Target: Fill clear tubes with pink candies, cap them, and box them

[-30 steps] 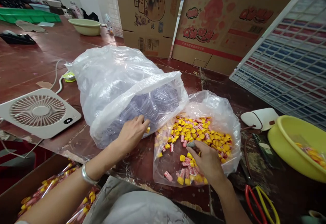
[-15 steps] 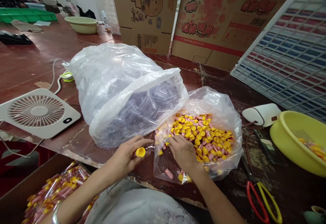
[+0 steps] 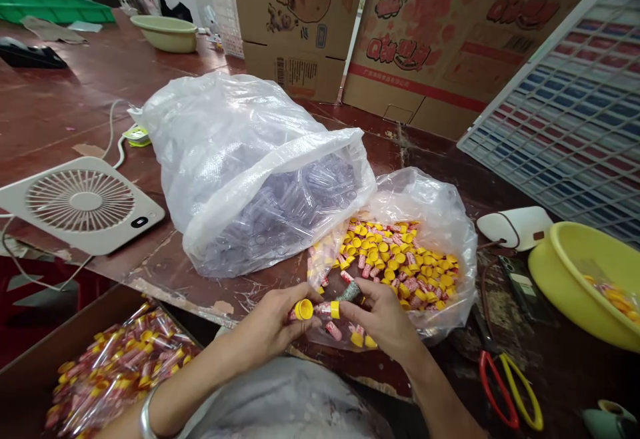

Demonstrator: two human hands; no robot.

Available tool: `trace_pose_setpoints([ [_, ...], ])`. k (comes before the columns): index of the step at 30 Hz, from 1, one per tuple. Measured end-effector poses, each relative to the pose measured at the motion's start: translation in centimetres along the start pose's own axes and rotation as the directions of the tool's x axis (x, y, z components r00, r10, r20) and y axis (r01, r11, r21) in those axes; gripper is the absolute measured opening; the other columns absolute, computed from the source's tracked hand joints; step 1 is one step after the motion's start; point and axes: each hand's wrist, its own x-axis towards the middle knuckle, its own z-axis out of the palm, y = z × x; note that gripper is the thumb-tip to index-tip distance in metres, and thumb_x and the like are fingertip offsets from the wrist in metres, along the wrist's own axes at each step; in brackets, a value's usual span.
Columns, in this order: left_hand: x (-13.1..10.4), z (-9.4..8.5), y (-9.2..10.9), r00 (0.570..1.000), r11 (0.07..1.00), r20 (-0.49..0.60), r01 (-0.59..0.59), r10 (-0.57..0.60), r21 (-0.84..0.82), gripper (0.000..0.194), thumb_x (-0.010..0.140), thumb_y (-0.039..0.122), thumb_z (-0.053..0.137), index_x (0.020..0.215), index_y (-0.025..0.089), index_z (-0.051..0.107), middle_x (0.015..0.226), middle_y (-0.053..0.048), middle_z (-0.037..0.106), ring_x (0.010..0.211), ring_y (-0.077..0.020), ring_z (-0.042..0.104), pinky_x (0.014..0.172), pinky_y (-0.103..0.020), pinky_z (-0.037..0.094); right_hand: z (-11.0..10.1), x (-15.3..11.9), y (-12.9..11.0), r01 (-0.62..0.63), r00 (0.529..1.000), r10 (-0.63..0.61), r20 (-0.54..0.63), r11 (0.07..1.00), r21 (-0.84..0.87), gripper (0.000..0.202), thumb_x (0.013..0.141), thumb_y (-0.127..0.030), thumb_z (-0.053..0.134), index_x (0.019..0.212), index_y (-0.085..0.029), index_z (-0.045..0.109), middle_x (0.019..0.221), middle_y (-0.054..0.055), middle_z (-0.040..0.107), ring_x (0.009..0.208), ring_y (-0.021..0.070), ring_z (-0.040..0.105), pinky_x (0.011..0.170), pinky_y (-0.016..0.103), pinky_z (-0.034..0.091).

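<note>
My left hand (image 3: 280,316) is closed around a small tube with a yellow cap (image 3: 303,309), its round end facing me. A second clear tube with pink-and-white patterned contents (image 3: 325,309) lies across between my hands, held by the left fingertips. At its right end is a yellow cap (image 3: 335,310), pinched by my right hand (image 3: 383,309). A grey-green wrap (image 3: 349,292) covers a right fingertip. Just beyond, a clear plastic bag (image 3: 435,199) lies open with many yellow caps and pink patterned pieces (image 3: 390,259). Behind my left hand, a white sack (image 3: 220,112) holds clear tubes (image 3: 295,199).
At lower left, a carton (image 3: 30,372) holds many filled tubes (image 3: 125,372). A white fan (image 3: 85,202) sits at left. Right of the bag are scissors (image 3: 500,386), a phone (image 3: 525,289), a white device (image 3: 517,226) and a yellow basin (image 3: 565,286). Cardboard (image 3: 415,79) stands behind.
My right hand has come out of the pile of caps and drawn toward me, meeting the left hand at the second tube. The left hand has shifted right and slightly down.
</note>
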Motion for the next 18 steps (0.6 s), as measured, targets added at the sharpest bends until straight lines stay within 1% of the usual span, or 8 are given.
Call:
trace_pose_setpoints([
  [2, -0.1, 0.6, -0.2, 0.999, 1.0, -0.033, -0.028, 0.029, 0.013, 0.015, 0.094, 0.031, 0.056, 0.102, 0.02, 0.063, 0.09, -0.003, 0.074, 0.08, -0.0166, 0.066, 0.073, -0.024, 0.048, 0.5, 0.4, -0.1, -0.017, 0.999, 0.017, 0.031, 1.0, 0.0, 0.026, 0.081, -0.038, 0.069, 0.067, -0.02, 0.057, 0.06, -0.005, 0.052, 0.057, 0.011, 0.047, 0.051, 0.021, 0.036],
  [5, -0.4, 1.4, -0.9, 0.994, 0.997, -0.105, 0.008, 0.0, 0.072, 0.015, 0.093, 0.029, 0.055, 0.101, 0.019, 0.063, 0.086, -0.004, 0.073, 0.075, -0.0176, 0.067, 0.069, -0.025, 0.048, 0.9, 0.9, -0.2, -0.053, 0.995, 0.051, 0.085, 0.998, 0.023, 0.031, 0.084, -0.038, 0.066, 0.063, -0.02, 0.05, 0.055, -0.007, 0.047, 0.052, 0.0091, 0.043, 0.049, 0.02, 0.033],
  [7, -0.7, 1.7, -1.4, 0.992, 0.996, -0.123, 0.009, 0.002, 0.089, 0.015, 0.093, 0.027, 0.055, 0.103, 0.019, 0.063, 0.088, -0.005, 0.073, 0.078, -0.0183, 0.067, 0.071, -0.026, 0.048, 0.9, 1.0, -0.3, -0.088, 0.983, 0.071, 0.166, 0.992, 0.096, 0.032, 0.085, -0.039, 0.065, 0.064, -0.021, 0.05, 0.054, -0.007, 0.05, 0.05, 0.0092, 0.045, 0.049, 0.021, 0.034],
  [9, -0.8, 1.6, -1.7, 0.992, 0.994, -0.113, -0.04, 0.051, 0.097, 0.015, 0.092, 0.024, 0.055, 0.105, 0.019, 0.063, 0.094, -0.006, 0.074, 0.085, -0.0187, 0.068, 0.076, -0.026, 0.049, 0.9, 1.0, -0.3, -0.106, 0.962, 0.057, 0.268, 0.979, 0.173, 0.031, 0.087, -0.041, 0.064, 0.066, -0.02, 0.054, 0.056, -0.005, 0.056, 0.053, 0.0103, 0.05, 0.053, 0.021, 0.037],
  [11, -0.9, 1.6, -1.8, 0.989, 0.989, -0.095, -0.101, 0.112, 0.109, 0.015, 0.092, 0.021, 0.054, 0.105, 0.02, 0.063, 0.097, -0.006, 0.074, 0.089, -0.0189, 0.068, 0.078, -0.026, 0.049, 1.0, 1.1, -0.4, -0.105, 0.94, 0.029, 0.34, 0.973, 0.206, 0.033, 0.088, -0.043, 0.062, 0.066, -0.019, 0.058, 0.058, -0.003, 0.061, 0.057, 0.0113, 0.054, 0.059, 0.022, 0.041],
  [13, -0.8, 1.6, -1.9, 0.984, 0.981, -0.087, -0.147, 0.158, 0.127, 0.017, 0.092, 0.019, 0.053, 0.106, 0.019, 0.062, 0.098, -0.008, 0.074, 0.091, -0.0197, 0.068, 0.08, -0.028, 0.049, 1.1, 1.3, -0.5, -0.105, 0.933, 0.025, 0.36, 0.973, 0.205, 0.035, 0.088, -0.044, 0.064, 0.065, -0.019, 0.058, 0.057, -0.003, 0.061, 0.057, 0.0111, 0.055, 0.059, 0.022, 0.041],
  [15, -0.7, 1.8, -2.0, 0.981, 0.977, -0.09, -0.158, 0.172, 0.142, 0.019, 0.091, 0.018, 0.052, 0.107, 0.018, 0.063, 0.099, -0.009, 0.074, 0.092, -0.0208, 0.069, 0.08, -0.029, 0.05, 1.2, 1.6, -0.6, -0.127, 0.928, 0.043, 0.371, 0.971, 0.204, 0.036, 0.086, -0.047, 0.066, 0.064, -0.019, 0.058, 0.053, -0.005, 0.059, 0.05, 0.0101, 0.052, 0.053, 0.021, 0.038],
  [18, -0.8, 1.5, -1.8, 0.989, 0.986, -0.08, -0.113, 0.123, 0.121, 0.02, 0.091, 0.02, 0.053, 0.108, 0.019, 0.064, 0.1, -0.009, 0.075, 0.092, -0.0207, 0.069, 0.081, -0.029, 0.05, 0.8, 1.9, -0.8, -0.108, 0.921, 0.039, 0.387, 0.982, 0.157, 0.034, 0.086, -0.044, 0.065, 0.065, -0.02, 0.057, 0.05, -0.006, 0.058, 0.046, 0.0097, 0.051, 0.05, 0.021, 0.037],
])
